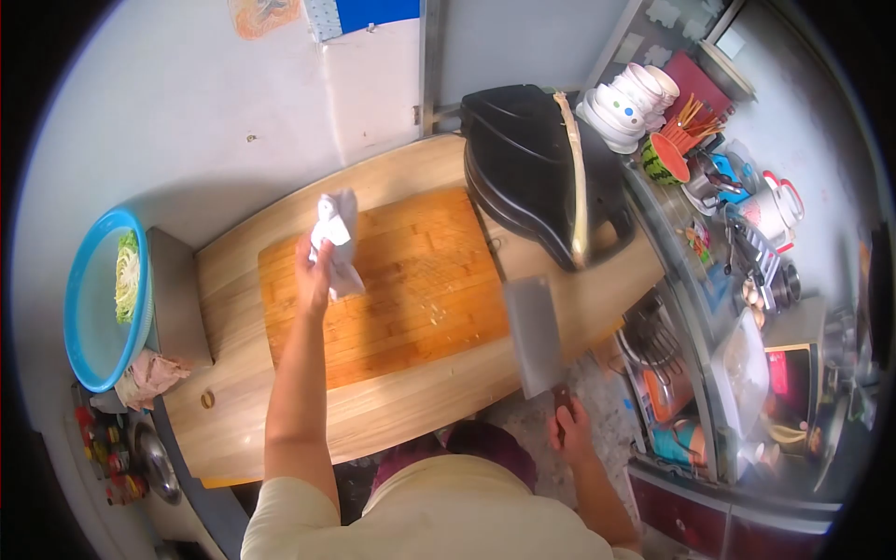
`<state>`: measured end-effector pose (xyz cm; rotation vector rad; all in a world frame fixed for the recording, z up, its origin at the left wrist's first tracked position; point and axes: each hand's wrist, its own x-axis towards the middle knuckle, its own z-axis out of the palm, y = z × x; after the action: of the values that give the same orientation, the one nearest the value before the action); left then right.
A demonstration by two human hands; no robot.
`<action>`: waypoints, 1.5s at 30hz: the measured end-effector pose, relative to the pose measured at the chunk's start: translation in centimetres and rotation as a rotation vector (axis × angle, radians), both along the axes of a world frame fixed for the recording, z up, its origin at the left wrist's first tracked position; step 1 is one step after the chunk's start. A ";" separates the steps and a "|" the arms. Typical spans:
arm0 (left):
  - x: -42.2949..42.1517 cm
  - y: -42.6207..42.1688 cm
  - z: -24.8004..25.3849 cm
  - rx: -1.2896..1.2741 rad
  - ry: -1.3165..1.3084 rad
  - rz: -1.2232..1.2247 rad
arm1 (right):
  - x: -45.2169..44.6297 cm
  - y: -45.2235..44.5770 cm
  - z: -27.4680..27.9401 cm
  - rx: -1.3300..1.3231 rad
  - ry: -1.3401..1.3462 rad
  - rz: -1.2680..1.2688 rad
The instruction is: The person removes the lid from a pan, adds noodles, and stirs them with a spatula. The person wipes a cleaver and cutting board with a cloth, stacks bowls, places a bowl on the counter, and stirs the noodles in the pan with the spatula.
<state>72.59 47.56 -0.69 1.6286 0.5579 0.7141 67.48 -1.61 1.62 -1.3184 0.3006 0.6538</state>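
My left hand (315, 271) grips a crumpled white cloth or paper towel (338, 238), held above the left part of a wooden cutting board (401, 327). Small pale scraps are scattered over the board's middle. In my right hand (571, 431) is a cleaver (535, 336), its fingers wrapped round the dark handle. The broad blade points away from me, over the table's front edge, just right of the board. Part of the white material is hidden by my left fingers.
A black appliance (523, 168) stands behind the board, with a long pale stalk (576, 177) across it. At left, a blue-rimmed basket (75, 299) holds shredded greens (126, 280). Stacked bowls (625, 107) and a glass shelf unit (691, 308) fill the right side.
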 end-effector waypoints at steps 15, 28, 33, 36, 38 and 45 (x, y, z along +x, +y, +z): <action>-3.6 -20.9 2.3 0.000 0.128 -0.771 | -0.2 1.1 3.0 0.045 -0.332 -0.301; -8.2 -3.6 -6.7 0.447 0.417 -0.083 | -2.0 1.5 1.1 0.065 -0.178 -0.328; -8.1 -19.1 -1.9 0.343 0.401 -0.509 | -1.7 2.4 0.4 0.058 -0.152 -0.279; -7.4 -23.3 -0.4 -0.021 0.100 -0.562 | -1.0 2.5 1.1 0.099 -0.185 -0.270; -7.8 -23.3 1.0 -0.184 0.175 -0.494 | -0.8 2.8 2.7 0.134 -0.214 -0.325; -9.3 -10.3 2.5 -0.018 0.054 -0.030 | 1.3 3.9 2.3 -0.110 -0.322 -0.114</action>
<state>63.28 37.21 1.84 1.6408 0.5760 0.6425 68.73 2.29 3.95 -1.4762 0.1491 0.3249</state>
